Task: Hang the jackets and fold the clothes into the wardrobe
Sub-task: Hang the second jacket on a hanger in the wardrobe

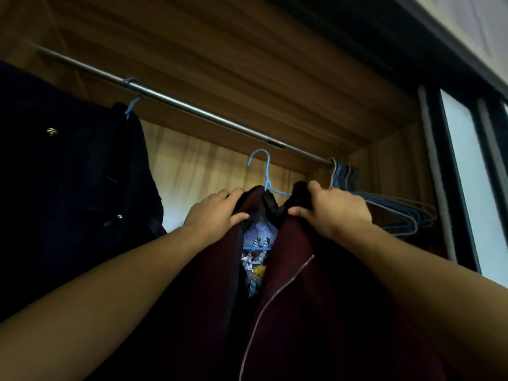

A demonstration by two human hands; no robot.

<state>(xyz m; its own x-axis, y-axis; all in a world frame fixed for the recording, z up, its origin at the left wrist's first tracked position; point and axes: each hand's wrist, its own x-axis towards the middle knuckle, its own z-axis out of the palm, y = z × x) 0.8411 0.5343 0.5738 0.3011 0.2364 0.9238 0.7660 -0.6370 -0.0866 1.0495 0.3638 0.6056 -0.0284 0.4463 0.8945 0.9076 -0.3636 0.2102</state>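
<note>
A dark maroon jacket (pixel 297 284) with a silver zipper sits on a blue wire hanger (pixel 259 163). The hanger's hook is raised just below the metal wardrobe rail (pixel 192 111), apart from it. My left hand (pixel 214 214) grips the jacket's left collar edge. On the other side of the hanger neck, my right hand (pixel 330 213) grips the dark right collar. A printed lining shows between the open front edges.
A dark navy coat (pixel 71 193) hangs on a blue hanger at the rail's left. Several bare wire hangers (pixel 384 207) bunch at the rail's right end by the wardrobe side wall. A sliding door frame (pixel 450 188) stands further right.
</note>
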